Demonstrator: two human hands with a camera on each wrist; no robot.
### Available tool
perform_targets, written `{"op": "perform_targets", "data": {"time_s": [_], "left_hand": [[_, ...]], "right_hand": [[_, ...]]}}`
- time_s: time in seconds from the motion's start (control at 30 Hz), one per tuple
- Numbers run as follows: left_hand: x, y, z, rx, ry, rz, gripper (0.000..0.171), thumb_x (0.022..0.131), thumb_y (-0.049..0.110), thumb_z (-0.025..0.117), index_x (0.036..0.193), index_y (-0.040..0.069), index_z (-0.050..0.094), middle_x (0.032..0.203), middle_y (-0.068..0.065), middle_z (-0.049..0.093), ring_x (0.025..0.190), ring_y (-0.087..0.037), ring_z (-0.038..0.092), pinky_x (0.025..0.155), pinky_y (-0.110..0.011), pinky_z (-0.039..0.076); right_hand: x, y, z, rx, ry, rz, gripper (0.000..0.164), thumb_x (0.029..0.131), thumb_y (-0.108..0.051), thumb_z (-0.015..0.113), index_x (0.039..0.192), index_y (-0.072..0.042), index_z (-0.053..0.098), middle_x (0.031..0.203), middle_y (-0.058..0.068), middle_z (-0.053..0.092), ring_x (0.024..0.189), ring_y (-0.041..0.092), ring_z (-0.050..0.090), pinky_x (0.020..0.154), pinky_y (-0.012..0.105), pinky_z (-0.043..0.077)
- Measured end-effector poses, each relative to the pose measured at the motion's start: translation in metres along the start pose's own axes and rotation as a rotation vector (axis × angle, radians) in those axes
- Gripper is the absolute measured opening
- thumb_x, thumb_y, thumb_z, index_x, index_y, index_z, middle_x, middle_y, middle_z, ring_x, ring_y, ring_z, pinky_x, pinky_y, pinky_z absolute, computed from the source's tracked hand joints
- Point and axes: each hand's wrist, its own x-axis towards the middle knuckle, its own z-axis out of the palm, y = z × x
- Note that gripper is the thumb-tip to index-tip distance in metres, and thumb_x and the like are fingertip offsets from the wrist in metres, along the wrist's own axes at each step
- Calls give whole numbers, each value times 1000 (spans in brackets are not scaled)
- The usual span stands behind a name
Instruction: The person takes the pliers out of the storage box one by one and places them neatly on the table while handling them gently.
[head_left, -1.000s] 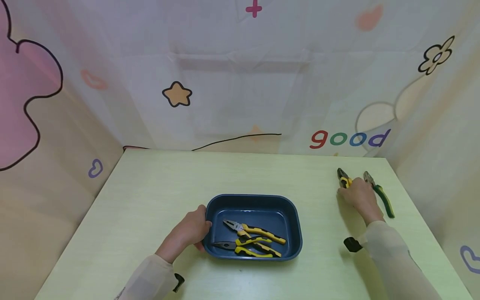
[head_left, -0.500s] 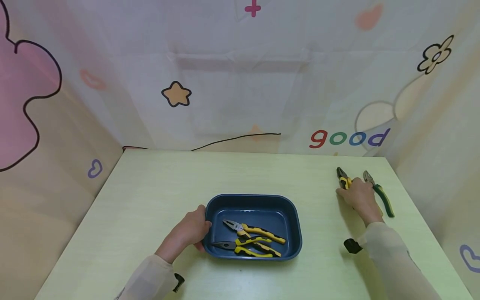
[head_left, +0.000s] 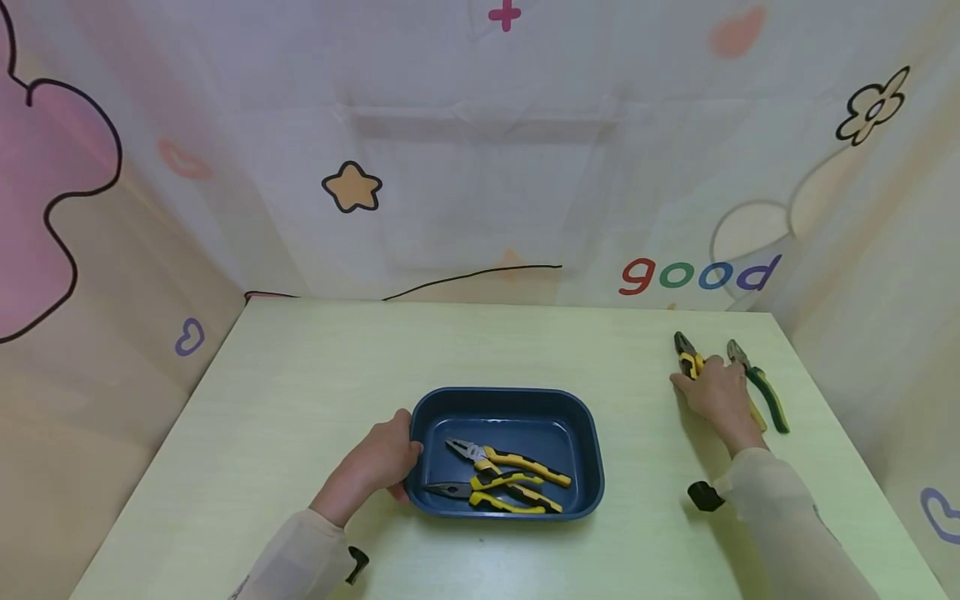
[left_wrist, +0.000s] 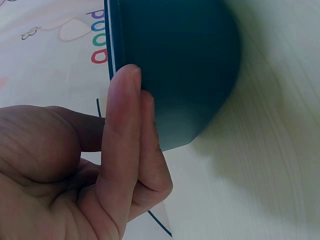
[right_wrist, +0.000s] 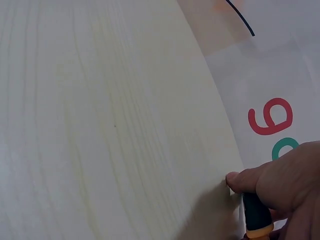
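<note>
Pliers with yellow-and-black handles lie at the far right of the table, jaws pointing away to the far side, with the green pair just to their right. The right hand covers their middle, its thumb reaching out to the left; the fingertips are hidden, so I cannot tell how tightly they close, or whether they have hold at all. The left hand grips the left wall of the blue tray, fingers along the outside. Inside the tray, toward the near side, are a silver-headed pair and a long-nosed pair, crossing at the handles.

As a tool, it should feel dense and rigid for its length, probably heaviest at the metal head, and hard to damage. The coated handles look likely to give good friction, while the bare jaws would be slicker. The best hold is probably round both handles close behind the pivot, which should keep the head from dipping and the handles from swinging apart. The tray looks stiff and smooth, so a pinch at its rim may slide.
</note>
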Motion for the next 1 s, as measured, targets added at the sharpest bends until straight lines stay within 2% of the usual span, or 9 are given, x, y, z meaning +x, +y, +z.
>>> {"op": "perform_targets", "data": {"time_s": [0.23, 0.5, 1.0], "left_hand": [[-1, 1, 0, 2, 1, -2, 32, 107, 8, 52, 134, -8, 42, 93, -21, 61, 49, -23, 67, 61, -34, 55], [-2, 0, 0, 1, 2, 13, 31, 107, 7, 52, 133, -8, 42, 93, -21, 61, 49, -23, 67, 61, -34, 55], [-1, 1, -1, 11, -2, 10, 33, 107, 8, 52, 134, -9, 41, 91, -20, 61, 50, -23, 67, 63, -34, 55]], "right_hand": [[-2, -3, 1, -26, 11, 0, 74, 104, -35, 60, 133, 27, 33, 124, 49, 35, 109, 54, 43, 92, 63, 46], [-4, -4, 1, -29, 28, -10, 72, 105, -33, 59, 133, 28, 34, 123, 49, 36, 109, 55, 43, 92, 63, 45], [-2, -2, 5, -20, 38, 3, 72, 104, -33, 58, 134, 28, 34, 130, 52, 34, 120, 62, 39, 99, 68, 40]]}}
